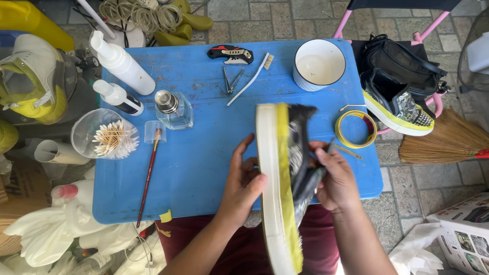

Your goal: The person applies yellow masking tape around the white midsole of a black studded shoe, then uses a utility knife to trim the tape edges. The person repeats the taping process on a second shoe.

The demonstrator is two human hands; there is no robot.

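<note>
Lower centre of the frame: one sneaker [285, 188] turned on edge, white sole toward the left hand [243, 179], yellow taped band beside it, probably tilted so for a look along the sole edge. Left fingers spread and pressing the sole, thumb wrapped on its rim. Right hand [333, 178] closed around the dark upper, steadying it from the other side. Over the blue bench [204, 168], not resting on it.

Counted on the bench: two white bottles [122, 63], one glass bottle [173, 108], one paintbrush [148, 178], one utility knife [231, 53], one toothbrush [249, 80], one white cup [319, 64], one roll of yellow tape [355, 129]. Right of the bench, one matching second sneaker [397, 109] on a pink chair, kept within reach.
</note>
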